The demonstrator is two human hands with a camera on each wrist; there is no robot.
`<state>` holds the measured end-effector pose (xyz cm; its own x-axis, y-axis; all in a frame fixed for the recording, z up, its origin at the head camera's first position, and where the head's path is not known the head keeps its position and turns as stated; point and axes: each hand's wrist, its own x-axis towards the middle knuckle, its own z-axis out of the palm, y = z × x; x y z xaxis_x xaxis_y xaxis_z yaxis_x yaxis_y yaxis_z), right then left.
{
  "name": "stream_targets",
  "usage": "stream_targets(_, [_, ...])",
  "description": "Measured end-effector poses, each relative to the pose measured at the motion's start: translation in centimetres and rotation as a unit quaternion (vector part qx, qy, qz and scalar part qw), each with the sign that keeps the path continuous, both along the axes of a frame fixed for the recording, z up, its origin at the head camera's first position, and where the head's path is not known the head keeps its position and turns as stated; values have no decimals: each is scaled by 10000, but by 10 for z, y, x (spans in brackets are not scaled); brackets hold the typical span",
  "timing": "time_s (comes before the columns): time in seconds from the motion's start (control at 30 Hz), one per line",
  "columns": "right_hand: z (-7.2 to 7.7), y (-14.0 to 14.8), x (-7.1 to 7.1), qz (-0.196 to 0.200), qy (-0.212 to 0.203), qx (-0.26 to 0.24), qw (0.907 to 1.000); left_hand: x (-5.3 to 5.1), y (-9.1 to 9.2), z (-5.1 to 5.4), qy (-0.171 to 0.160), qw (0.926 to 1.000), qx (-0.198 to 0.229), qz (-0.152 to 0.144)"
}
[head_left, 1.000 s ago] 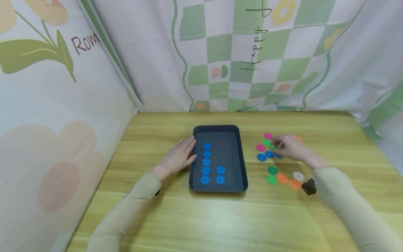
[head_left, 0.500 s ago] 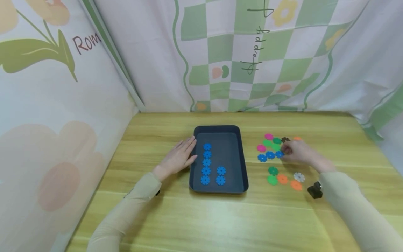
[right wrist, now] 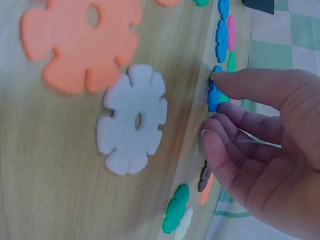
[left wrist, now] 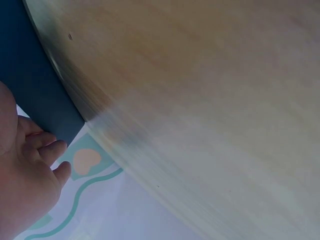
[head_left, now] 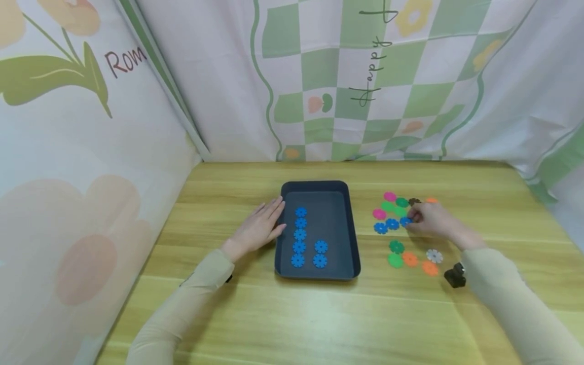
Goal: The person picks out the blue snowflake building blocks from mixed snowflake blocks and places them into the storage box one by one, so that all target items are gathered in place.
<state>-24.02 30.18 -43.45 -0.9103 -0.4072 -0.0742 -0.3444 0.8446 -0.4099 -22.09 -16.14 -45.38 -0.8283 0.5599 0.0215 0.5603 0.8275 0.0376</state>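
In the head view my left hand rests against the left rim of a dark baking tray, fingers straight. Inside the tray lie several blue snowflake discs in two columns, the left one longer. Over to the right, my right hand pinches a notched blue snowflake disc at the end of a short blue row. The right wrist view shows thumb and index finger at opposite edges of that blue disc, which is still at the table. The left wrist view shows the tray's outer side beside the fingers.
Around the right hand lie pink, bright green, dark green, orange, brown and white discs. A checkered curtain hangs behind the wooden table.
My right hand moved right and slightly towards me from over the green discs to the blue row's end, uncovering dark green and brown discs. My left hand stays at the tray.
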Motion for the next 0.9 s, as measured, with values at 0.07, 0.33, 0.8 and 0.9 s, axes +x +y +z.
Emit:
stream_targets(0.07, [0,-1,0,-35,7,5,10000,0,0,0,-7,10000,6,0])
stream_targets(0.33, [0,-6,1,-128,17,114,9999,-1,0,-1,-40,10000,59,2])
stream_targets(0.8, [3,-4,0,-50,-152,140,9998,-1,0,-1,-39,10000,-28,29])
stream_targets(0.9, [2,-4,1,-18,-52,155,9999,-1,1,0,-37,10000,-62,22])
